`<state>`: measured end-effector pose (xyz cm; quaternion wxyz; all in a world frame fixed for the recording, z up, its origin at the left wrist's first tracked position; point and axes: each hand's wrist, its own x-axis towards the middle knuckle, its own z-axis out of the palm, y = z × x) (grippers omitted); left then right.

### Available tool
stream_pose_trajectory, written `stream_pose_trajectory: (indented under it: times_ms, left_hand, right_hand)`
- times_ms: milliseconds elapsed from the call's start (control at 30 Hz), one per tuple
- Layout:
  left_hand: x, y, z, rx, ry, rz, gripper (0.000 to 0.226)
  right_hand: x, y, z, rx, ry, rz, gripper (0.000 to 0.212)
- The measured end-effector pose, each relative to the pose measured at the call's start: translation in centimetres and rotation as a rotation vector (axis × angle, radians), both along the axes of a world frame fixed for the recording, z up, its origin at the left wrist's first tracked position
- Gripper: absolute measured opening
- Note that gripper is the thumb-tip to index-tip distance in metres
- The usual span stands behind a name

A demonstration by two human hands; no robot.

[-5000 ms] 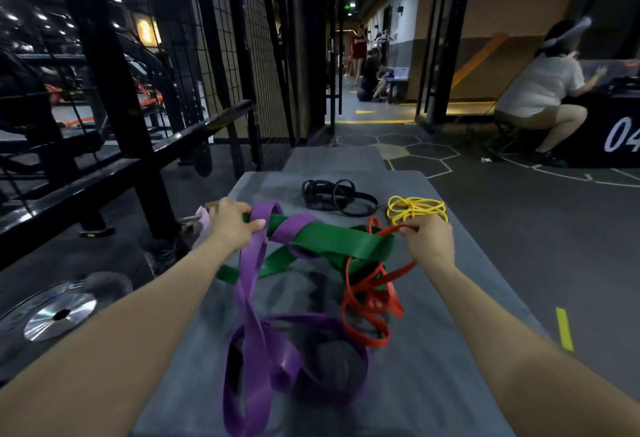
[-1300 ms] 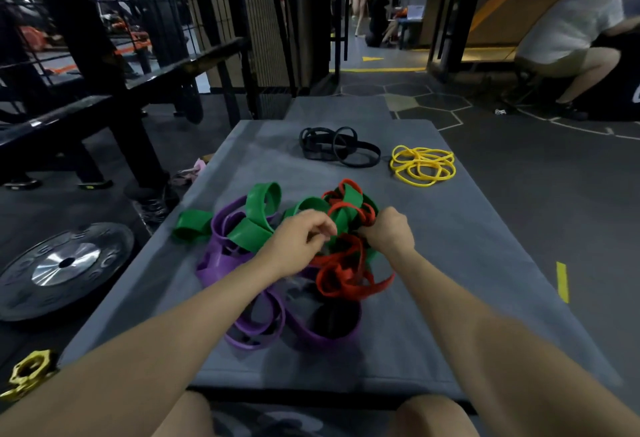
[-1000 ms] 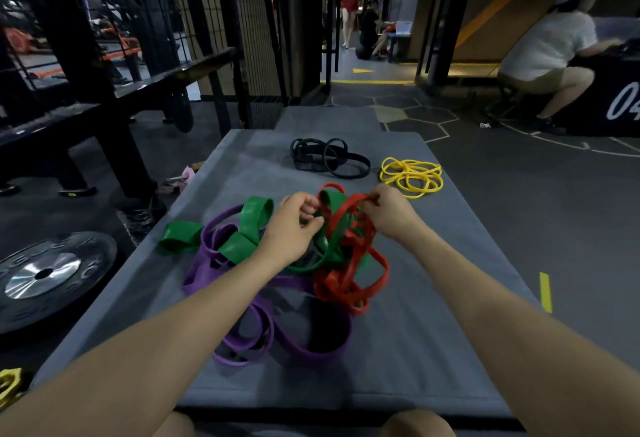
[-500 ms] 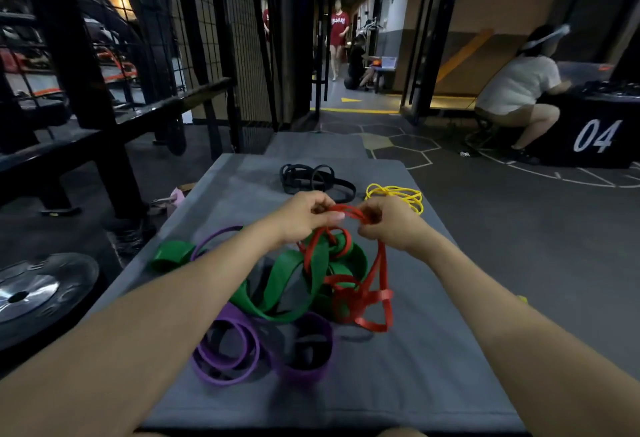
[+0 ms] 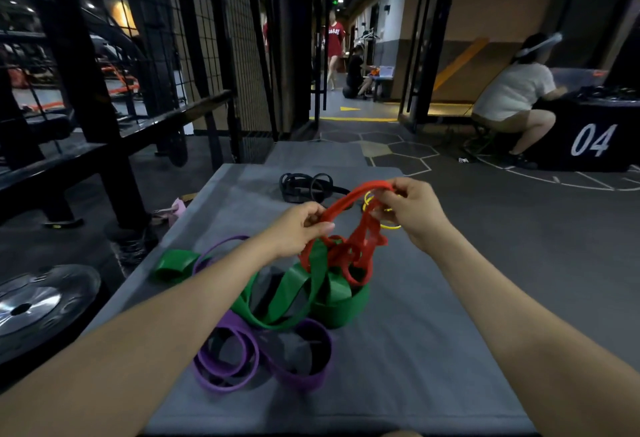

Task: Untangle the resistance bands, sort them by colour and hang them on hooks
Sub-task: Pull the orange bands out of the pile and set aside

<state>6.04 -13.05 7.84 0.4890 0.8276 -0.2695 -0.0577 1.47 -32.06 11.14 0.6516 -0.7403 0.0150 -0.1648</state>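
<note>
- Thin red rubber resistance band (image 5: 349, 246) was lifted in a knotted clump above the grey padded mat (image 5: 398, 350), its top loop stretched between both hands.
- Left hand (image 5: 298, 229) pinched the left end of that loop, fingers curled round it.
- Right hand (image 5: 412, 210) pinched the right end, a little higher, thumb and fingers closed on the strap.
- Red clump hung down into the wide green flat band (image 5: 311, 294), the two touching and apparently still threaded together.
- Wide purple flat band (image 5: 263, 357) lay in loops nearer the person than the green one, partly under it.
- Black bands (image 5: 308, 187), coiled, sat at the far end of the mat beyond the red clump; thin yellow bands (image 5: 388, 215) just behind the right hand, mostly hidden.
- Step in hand: untangling, red being drawn out of the green.
- Next move likely calls for finding where red passes through green and slipping it free, not pulling harder.
- No hooks visible; sorting partly done, hanging not begun.
- Steel weight plate (image 5: 31, 305) lay on the floor left of the mat.
</note>
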Motion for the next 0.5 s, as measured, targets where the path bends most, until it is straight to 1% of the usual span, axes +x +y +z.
stream_pose_trajectory:
  times_ms: [33, 100, 200, 300, 400, 467, 500]
  left_hand:
    - [-0.1, -0.3, 0.2, -0.004, -0.007, -0.005, 0.005]
    - [-0.4, -1.2, 0.7, -0.017, -0.035, 0.017, 0.015]
    - [-0.9, -2.9, 1.5, -0.102, -0.079, 0.015, 0.025]
    - [-1.4, -4.5, 1.7, -0.159, -0.017, -0.049, 0.021]
    - [-1.5, -5.1, 1.4, -0.149, 0.016, 0.009, 0.015]
    - [-1.4, -4.8, 1.1, -0.149, 0.022, 0.076, 0.014]
    - [-1.4, -4.6, 1.0, -0.192, 0.039, 0.113, 0.013]
  right_hand:
    - [-0.2, 0.1, 0.5, 0.02, -0.022, 0.009, 0.019]
    - [-0.5, 0.4, 1.0, 0.03, -0.035, 0.049, 0.018]
    - [-1.1, 0.9, 1.2, -0.071, -0.036, 0.128, 0.022]
    - [-1.5, 0.9, 1.1, -0.114, -0.053, 0.12, 0.027]
    - [-1.7, 0.4, 0.2, -0.117, -0.062, 0.124, 0.015]
    - [-1.5, 0.0, -1.1, -0.203, -0.054, 0.104, 0.011]
    - [-1.4, -0.1, -1.8, -0.247, -0.03, 0.115, 0.009]
